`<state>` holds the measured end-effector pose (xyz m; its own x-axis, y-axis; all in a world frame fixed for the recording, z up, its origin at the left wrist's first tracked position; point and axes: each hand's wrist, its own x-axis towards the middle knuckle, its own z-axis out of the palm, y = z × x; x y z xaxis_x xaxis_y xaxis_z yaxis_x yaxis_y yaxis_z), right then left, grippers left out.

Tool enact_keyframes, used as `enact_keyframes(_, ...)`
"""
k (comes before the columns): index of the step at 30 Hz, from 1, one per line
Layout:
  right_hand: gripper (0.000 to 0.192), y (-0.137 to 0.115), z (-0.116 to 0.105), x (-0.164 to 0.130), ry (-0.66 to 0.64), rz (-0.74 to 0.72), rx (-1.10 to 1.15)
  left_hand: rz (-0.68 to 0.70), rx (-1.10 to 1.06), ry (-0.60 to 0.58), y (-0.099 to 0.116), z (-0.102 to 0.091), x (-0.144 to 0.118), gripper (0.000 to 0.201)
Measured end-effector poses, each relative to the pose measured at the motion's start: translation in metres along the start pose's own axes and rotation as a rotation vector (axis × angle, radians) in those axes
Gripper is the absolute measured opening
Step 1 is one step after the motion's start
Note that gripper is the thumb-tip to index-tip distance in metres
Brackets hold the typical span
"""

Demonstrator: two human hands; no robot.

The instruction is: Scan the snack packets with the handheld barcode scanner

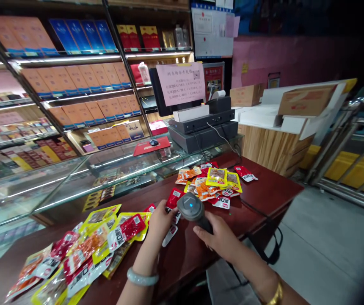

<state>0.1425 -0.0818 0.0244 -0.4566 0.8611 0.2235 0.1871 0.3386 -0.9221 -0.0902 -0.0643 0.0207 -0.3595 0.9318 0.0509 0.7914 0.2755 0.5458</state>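
A person stands at a dark red counter (264, 186) with a handheld barcode scanner (191, 206) gripped in the right hand (218, 237), fingers wrapped closed around its handle. The left hand (159, 220) rests fingers-down on a small red snack packet (173, 198) just beside the scanner head, pinning it; whether the fingers pinch it or only press on it cannot be told.

Risks. The scanner's cable (264, 250) runs off the near right edge of the counter and hangs in a loop — a pull of the right hand to the left could draw it taut or drag it through packets. A white-labelled packet (169, 235) lies under the left wrist, near the counter's near edge; a sweep of the forearm could push it to the floor. The glossy wrappers probably slide readily, so a packet held by fingertips alone may skid away from the scanner.

Room. A far pile (215, 183) lies beyond the scanner and a larger near-left pile (83, 250) spreads toward the left, some packets close to the near edge. Bare counter shows between the hands and to the far right. A glass display case (74, 182) bounds the far side — no room to push packets that way.
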Motion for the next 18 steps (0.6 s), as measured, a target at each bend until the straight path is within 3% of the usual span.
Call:
enact_keyframes(5, 0.026, -0.008, 0.014, 0.004, -0.017, -0.025, -0.017, 0.013, 0.070, 0.029, -0.009, -0.014, -0.011, 0.015)
enact_keyframes(10, 0.023, -0.025, 0.027, 0.021, -0.089, -0.039, -0.059, -0.167, 0.156, 0.016, -0.048, -0.052, -0.016, 0.032)
enact_keyframes(12, 0.024, -0.033, 0.032, 0.033, -0.121, -0.032, -0.069, -0.273, 0.289, 0.076, -0.063, -0.069, -0.013, 0.046)
enact_keyframes(13, 0.026, -0.035, 0.034, 0.039, -0.133, -0.047, -0.060, -0.285, 0.368, 0.177, -0.067, -0.074, -0.009, 0.054)
enact_keyframes(16, 0.028, -0.038, 0.035, 0.056, -0.140, -0.010, -0.025, -0.208, 0.430, 0.314, -0.059, -0.076, 0.013, 0.060)
enact_keyframes(18, 0.027, -0.033, 0.029, 0.064, -0.106, 0.020, -0.010, -0.099, 0.374, 0.228, -0.037, -0.063, 0.035, 0.052)
